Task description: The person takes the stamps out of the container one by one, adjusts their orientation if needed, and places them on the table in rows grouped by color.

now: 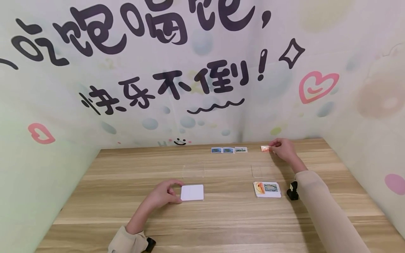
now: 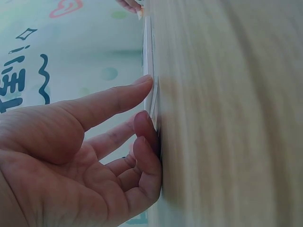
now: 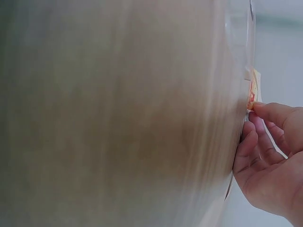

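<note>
- Nearest the camera, my beige cloth right sleeve (image 1: 330, 214) stretches over the tabletop (image 1: 221, 226), one brown wood-grain sheet.
- My left hand (image 1: 161, 193) holds the left side of a flat white rectangular card stack (image 1: 192, 192) between thumb and fingers.
- My right hand (image 1: 284, 150) is drawn narrow, pinching an orange-and-white paper rectangle (image 1: 265, 148) near the far edge. That piece lies left of my palm, long axis running left to right; the right hand is much the nearer.
- Card stacks: two; the second, a picture-topped white stack (image 1: 272, 194), sits well to the right.
- Clear plastic rectangles: two, one (image 1: 193, 171) beyond each stack.
- Small paper rectangles by the far edge: four; my pinched one, plus two blue (image 1: 216, 150) and one green-and-white (image 1: 241, 149) in a row leftward.
</note>
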Tool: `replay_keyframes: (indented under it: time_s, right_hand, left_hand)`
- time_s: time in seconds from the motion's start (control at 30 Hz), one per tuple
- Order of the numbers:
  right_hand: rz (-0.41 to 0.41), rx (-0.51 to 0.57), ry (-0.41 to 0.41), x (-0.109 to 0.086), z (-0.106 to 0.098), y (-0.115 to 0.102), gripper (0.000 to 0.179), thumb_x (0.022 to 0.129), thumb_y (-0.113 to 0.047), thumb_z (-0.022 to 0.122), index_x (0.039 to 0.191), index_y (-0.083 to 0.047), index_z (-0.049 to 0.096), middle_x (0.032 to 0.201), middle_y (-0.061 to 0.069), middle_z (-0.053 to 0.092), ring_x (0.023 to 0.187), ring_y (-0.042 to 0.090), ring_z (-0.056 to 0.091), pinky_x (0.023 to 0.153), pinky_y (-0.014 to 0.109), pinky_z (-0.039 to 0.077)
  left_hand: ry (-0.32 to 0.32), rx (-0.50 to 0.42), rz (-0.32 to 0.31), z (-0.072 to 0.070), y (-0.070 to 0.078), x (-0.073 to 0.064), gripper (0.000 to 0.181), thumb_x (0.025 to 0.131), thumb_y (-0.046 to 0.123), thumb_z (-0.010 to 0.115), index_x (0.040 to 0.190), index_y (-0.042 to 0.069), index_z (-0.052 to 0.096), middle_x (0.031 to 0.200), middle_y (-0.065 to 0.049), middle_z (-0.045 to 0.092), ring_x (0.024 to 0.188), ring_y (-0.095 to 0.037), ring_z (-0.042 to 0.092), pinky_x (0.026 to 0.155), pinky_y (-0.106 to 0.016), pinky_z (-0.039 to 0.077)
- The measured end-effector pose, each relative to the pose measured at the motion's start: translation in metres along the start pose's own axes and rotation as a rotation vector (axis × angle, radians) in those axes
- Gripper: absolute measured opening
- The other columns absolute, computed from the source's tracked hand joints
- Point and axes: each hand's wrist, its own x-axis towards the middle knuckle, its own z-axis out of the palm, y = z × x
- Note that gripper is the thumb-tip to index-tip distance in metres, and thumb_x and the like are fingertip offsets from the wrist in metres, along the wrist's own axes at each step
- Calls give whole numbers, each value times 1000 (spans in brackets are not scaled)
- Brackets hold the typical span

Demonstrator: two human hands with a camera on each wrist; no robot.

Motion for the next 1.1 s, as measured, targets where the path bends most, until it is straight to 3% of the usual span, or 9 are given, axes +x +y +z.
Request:
replay_keyframes:
  time_s: [0.77, 1.1]
  right_hand:
    - [-9, -47, -8, 3, 0, 2, 19, 100, -7, 68, 107, 11, 69, 92, 19, 69, 73, 15, 56, 62, 26, 46]
    - [12, -64, -37, 3, -1, -2, 19, 101, -8, 66, 109, 10, 69, 94, 20, 69, 78, 22, 58, 66, 30, 48]
  left_hand:
    - [1, 6, 3, 0, -3, 2, 53, 81, -4, 85, 129, -7, 65, 70, -2, 57, 64, -14, 49, 59, -25, 40]
    - [-3, 5, -4, 0, -2, 2, 53, 82, -3, 84, 131, -7, 64, 70, -3, 58, 64, -14, 49, 60, -26, 40]
